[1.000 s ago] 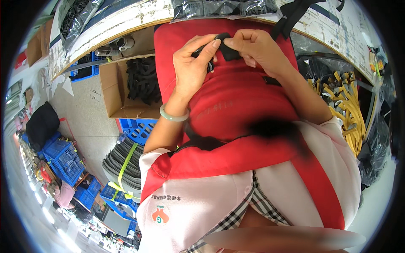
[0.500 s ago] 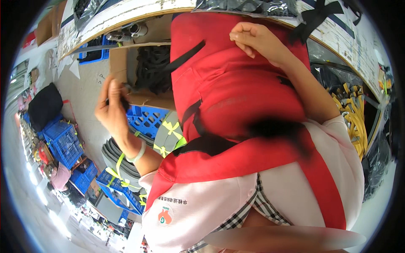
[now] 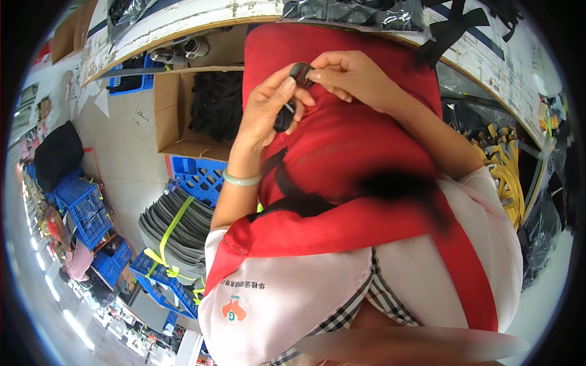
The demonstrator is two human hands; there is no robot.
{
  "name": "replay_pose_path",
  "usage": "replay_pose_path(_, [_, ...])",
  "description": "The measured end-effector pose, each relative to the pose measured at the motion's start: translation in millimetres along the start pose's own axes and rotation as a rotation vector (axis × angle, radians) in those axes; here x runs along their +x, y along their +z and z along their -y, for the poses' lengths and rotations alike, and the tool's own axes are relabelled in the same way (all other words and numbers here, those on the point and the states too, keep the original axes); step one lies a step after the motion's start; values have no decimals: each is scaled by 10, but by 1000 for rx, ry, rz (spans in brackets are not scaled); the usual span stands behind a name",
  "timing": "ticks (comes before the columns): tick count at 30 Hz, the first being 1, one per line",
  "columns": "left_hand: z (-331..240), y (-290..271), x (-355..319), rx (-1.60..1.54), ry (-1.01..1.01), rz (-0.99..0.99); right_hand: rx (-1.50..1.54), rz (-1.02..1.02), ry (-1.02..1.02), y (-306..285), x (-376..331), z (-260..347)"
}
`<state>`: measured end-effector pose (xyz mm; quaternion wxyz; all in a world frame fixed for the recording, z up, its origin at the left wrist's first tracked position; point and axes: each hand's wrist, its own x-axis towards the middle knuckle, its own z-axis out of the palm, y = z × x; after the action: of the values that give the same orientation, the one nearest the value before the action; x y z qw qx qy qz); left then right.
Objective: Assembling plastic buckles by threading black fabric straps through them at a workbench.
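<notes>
Above my red apron, my two hands meet in front of my body. My left hand pinches a small dark looped piece, perhaps webbing or a plastic fitting, between thumb and forefinger. Another small black piece is tucked under its curled fingers; its kind is unclear. From the other side, the fingertips of my right hand are closed at the edge of the looped piece. A cardboard box holding a heap of black strap pieces stands left of my left hand.
A worn white table edge runs along the top, with plastic-wrapped items and black straps on it. Rolled grey bands and blue crates stand at left. Yellow straps hang at right.
My left hand has come from beside the box, up and right, to my right hand. The fingers of both hands now meet at the dark looped piece.
</notes>
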<state>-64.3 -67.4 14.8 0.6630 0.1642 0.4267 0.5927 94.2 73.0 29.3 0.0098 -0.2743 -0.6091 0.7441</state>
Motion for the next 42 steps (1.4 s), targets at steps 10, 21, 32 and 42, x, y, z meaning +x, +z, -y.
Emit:
replay_pose_path(10, [-23,297,198,1153,767,-7,509,209,150,-247,-127,-229])
replay_pose_path(21, [101,179,396,-169,-92,-27,-1230,-1104,-505,-1369,-713,-178])
replay_pose_path(32, [185,421,354,252,113,-136,-1246,-392,-683,-124,-711,326])
replay_pose_path(42, [138,532,266,447,348,-165,253,-223,-20,-108,-520,120])
